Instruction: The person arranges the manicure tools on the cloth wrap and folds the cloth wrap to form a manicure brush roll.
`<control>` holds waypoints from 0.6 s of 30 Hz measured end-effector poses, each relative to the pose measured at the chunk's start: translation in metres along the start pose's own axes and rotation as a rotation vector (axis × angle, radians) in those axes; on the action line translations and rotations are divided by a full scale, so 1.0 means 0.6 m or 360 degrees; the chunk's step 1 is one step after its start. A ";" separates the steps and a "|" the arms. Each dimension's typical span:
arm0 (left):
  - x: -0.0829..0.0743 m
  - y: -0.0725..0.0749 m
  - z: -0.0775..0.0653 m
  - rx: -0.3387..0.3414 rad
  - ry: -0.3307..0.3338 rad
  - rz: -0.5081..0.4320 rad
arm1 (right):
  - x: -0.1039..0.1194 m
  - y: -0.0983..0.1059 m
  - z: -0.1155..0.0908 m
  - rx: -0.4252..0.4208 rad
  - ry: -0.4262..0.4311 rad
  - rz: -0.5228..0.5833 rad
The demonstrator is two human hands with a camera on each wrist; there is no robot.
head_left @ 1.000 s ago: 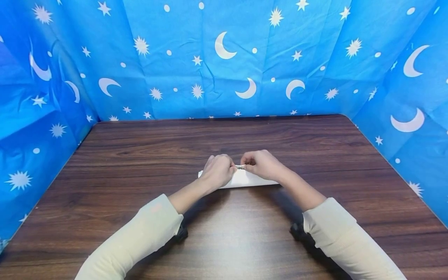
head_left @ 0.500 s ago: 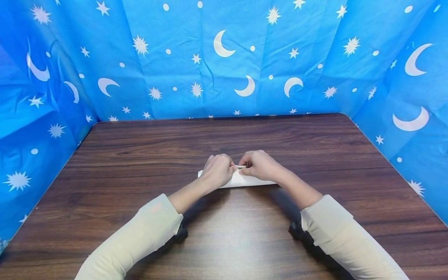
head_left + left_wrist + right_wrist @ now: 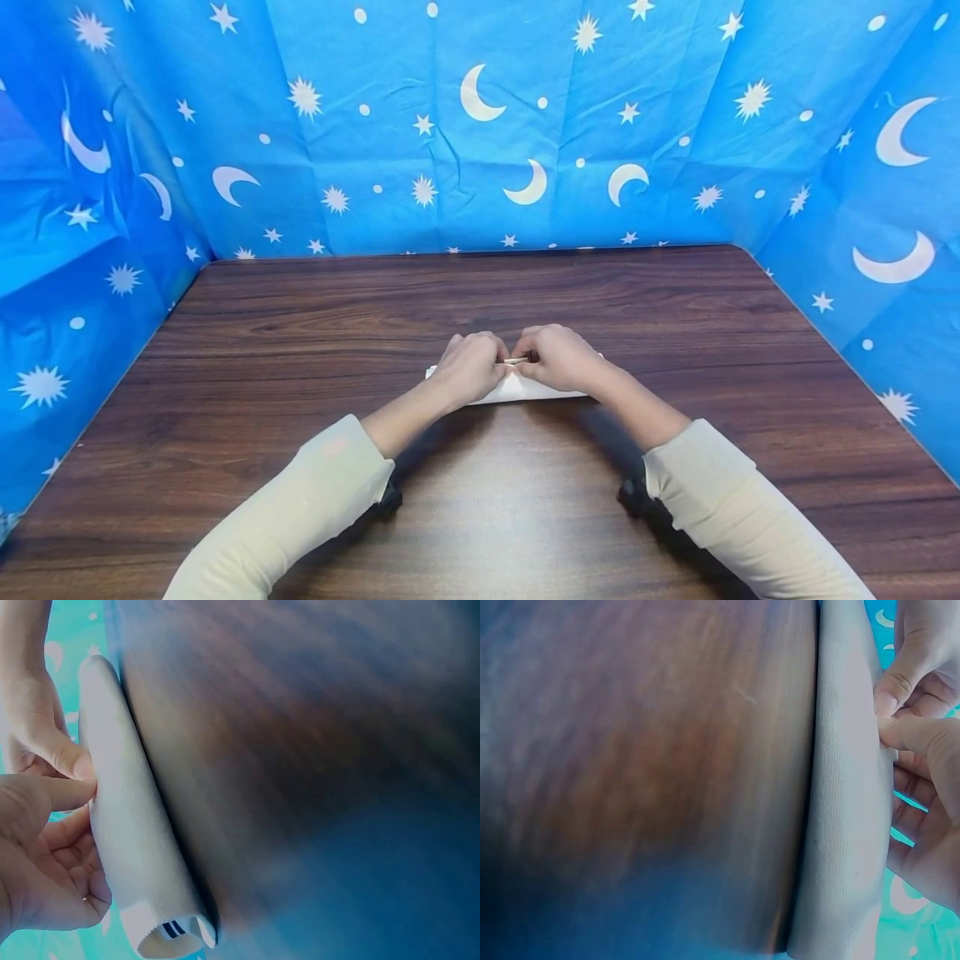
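A roll of white, finely ribbed cloth (image 3: 517,388) lies across the middle of the table, seen close up as a tube (image 3: 127,802) in the left wrist view. Its near end in that view is hollow and bears two dark stripes (image 3: 174,929). My left hand (image 3: 471,367) and right hand (image 3: 558,358) pinch its far upper edge, thumbs meeting fingers, tips nearly together. Between the fingertips shows a short pale strip (image 3: 516,361); cannot tell what it is. In the right wrist view both thumbs press along the edge of the cloth (image 3: 847,787).
The dark wood-grain table (image 3: 300,333) spreads around the cloth on every side. Blue curtains (image 3: 390,75) with white moons and stars hang behind it and at both sides. Dark wrist gear (image 3: 390,500) shows beneath the left sleeve.
My right hand has shifted slightly left, bringing its fingertips nearer the left hand's. The small dark, shiny spot between the fingers is out of sight, and a pale strip shows there.
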State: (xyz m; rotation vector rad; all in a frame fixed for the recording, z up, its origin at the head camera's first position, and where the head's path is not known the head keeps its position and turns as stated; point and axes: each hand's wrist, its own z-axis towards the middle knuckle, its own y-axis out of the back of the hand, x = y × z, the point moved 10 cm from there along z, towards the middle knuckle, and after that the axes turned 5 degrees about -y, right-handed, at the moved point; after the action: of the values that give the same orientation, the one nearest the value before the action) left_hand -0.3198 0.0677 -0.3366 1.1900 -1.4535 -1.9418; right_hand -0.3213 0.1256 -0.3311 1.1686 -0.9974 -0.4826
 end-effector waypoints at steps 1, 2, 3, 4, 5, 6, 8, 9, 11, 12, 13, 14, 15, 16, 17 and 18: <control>-0.002 -0.001 0.001 0.0002 -0.0009 0.0007 | 0.001 0.000 0.000 -0.0007 0.0014 -0.0017; -0.003 0.000 0.002 -0.0003 -0.0014 0.0010 | 0.003 0.000 0.000 -0.0014 0.0025 -0.0039; -0.004 0.000 0.002 -0.0004 -0.0017 0.0016 | 0.003 0.000 -0.001 -0.0019 0.0032 -0.0056; -0.005 0.001 0.003 -0.0006 -0.0020 0.0018 | 0.005 0.001 -0.001 -0.0024 0.0039 -0.0080; -0.005 0.001 0.003 -0.0005 -0.0022 0.0018 | 0.006 0.001 -0.001 -0.0023 0.0041 -0.0096; -0.006 0.002 0.003 -0.0004 -0.0023 0.0014 | 0.007 0.002 -0.001 -0.0026 0.0047 -0.0110; -0.006 0.003 0.004 -0.0004 -0.0022 0.0004 | 0.008 0.004 -0.001 -0.0028 0.0047 -0.0123; -0.006 0.004 0.004 -0.0003 -0.0021 0.0001 | 0.008 0.005 0.000 -0.0027 0.0045 -0.0126; -0.006 0.005 0.005 -0.0003 -0.0017 -0.0002 | 0.008 0.007 0.000 -0.0025 0.0038 -0.0128; -0.006 0.005 0.005 -0.0004 -0.0015 -0.0003 | 0.008 0.008 0.000 -0.0023 0.0035 -0.0128; -0.006 0.006 0.005 -0.0002 -0.0012 -0.0002 | 0.007 0.009 -0.001 -0.0018 0.0033 -0.0122; -0.005 0.007 0.005 -0.0002 -0.0008 0.0001 | 0.006 0.009 -0.001 -0.0011 0.0025 -0.0111; -0.005 0.008 0.005 -0.0002 -0.0004 -0.0003 | 0.004 0.010 -0.002 -0.0001 0.0019 -0.0089; -0.004 0.008 0.005 -0.0001 0.0001 -0.0006 | 0.001 0.011 -0.002 0.0006 0.0007 -0.0059; -0.004 0.009 0.006 0.0001 0.0002 -0.0012 | -0.003 0.013 -0.004 0.0011 -0.0007 -0.0018; -0.004 0.009 0.006 0.0001 0.0004 -0.0023 | -0.008 0.015 -0.006 0.0013 -0.0029 0.0027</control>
State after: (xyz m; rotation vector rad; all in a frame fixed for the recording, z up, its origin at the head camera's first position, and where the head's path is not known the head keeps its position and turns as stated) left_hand -0.3220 0.0695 -0.3304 1.2059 -1.4482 -1.9492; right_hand -0.3222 0.1342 -0.3249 1.1638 -1.0249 -0.4770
